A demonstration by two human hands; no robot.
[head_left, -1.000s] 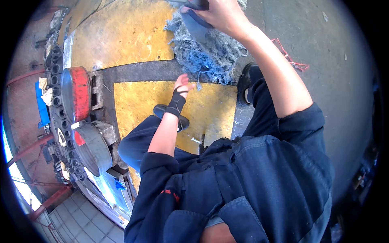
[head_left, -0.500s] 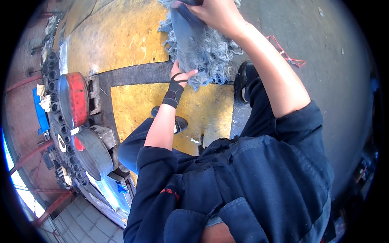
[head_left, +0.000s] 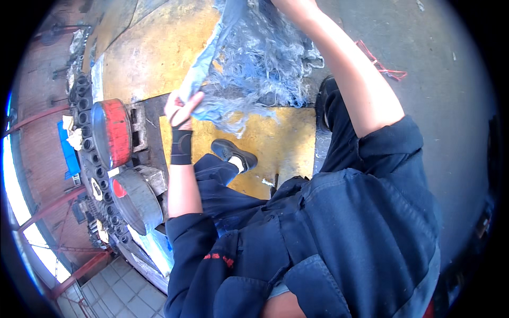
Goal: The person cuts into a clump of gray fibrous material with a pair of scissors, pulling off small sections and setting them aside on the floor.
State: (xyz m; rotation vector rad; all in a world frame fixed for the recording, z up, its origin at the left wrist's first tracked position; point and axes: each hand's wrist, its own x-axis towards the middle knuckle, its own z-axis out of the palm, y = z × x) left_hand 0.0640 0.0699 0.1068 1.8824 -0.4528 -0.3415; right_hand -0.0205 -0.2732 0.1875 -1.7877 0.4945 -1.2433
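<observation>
A shaggy blue-grey cloth with frayed strands (head_left: 260, 66), like a dust mop head, hangs stretched in front of me. My left hand (head_left: 180, 108), with a black wrist wrap, is closed around the lower left end of its smooth light-blue band (head_left: 209, 55). At the upper edge of the view my right hand (head_left: 297, 6) is at the cloth's top, holding it up; its fingertips are cut off by the frame. The loose strands droop between my hands, above the yellow floor plates (head_left: 164, 53).
To the left stand a red-and-black drum (head_left: 114, 132) and a grey drum (head_left: 137, 201), beside concrete blocks (head_left: 139, 127). Behind them run several dark round pipe-like parts (head_left: 85, 119). A red strap (head_left: 389, 71) lies on the grey floor at the right. My shoe (head_left: 236, 153) rests on yellow plate.
My left hand has swung left and slightly down, pulling the band out sideways and spreading the shaggy cloth wider. My right hand has shifted up, partly out of view.
</observation>
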